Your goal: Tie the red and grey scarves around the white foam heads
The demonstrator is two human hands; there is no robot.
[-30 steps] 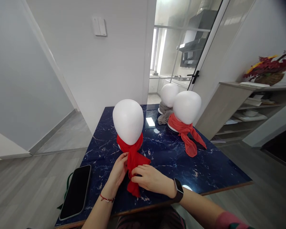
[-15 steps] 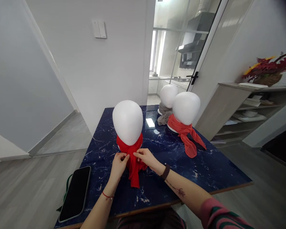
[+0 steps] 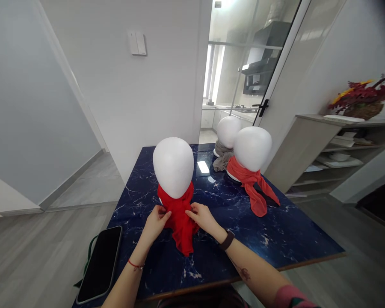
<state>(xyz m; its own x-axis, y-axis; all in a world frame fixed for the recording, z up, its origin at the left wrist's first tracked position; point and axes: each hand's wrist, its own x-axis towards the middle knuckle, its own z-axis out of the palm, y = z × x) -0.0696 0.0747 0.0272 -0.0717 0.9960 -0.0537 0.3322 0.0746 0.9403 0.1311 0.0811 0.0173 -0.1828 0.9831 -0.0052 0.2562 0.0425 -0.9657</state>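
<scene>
Scarf (image 3: 181, 216) in bright red wraps the neck of the nearest white head form (image 3: 173, 167), which stands upright towards the left of a dark blue, marble-patterned worktop (image 3: 218, 269), and its gathered end spreads forward below the chin towards the near edge. The two hands stand a little apart with the cloth between them — the left hand (image 3: 156, 221) pinches its left side between thumb and fingers, and the right hand (image 3: 204, 217) pinches its right side in the same way, a little below the chin of the form. A thin red bracelet (image 3: 135, 265) circles the left wrist, a dark watch band (image 3: 227, 240) the right, and a pink sleeve (image 3: 290, 296) covers part of the right arm. Further back on the right stands a second head form (image 3: 253, 148) with a coral cloth (image 3: 258, 201) round its neck, two ends trailing forward; just behind it and to its left is a third head form (image 3: 228, 131), with a grey cloth (image 3: 223, 161) bunched about its base. A phone (image 3: 101, 263) with a dark screen lies at the left edge of the worktop, well apart from the forms. Beyond are a glass-paned door with a black handle (image 3: 262, 107) and — on the right — a low shelf unit (image 3: 311, 149) bearing a basket (image 3: 363, 110) of red and yellow foliage
</scene>
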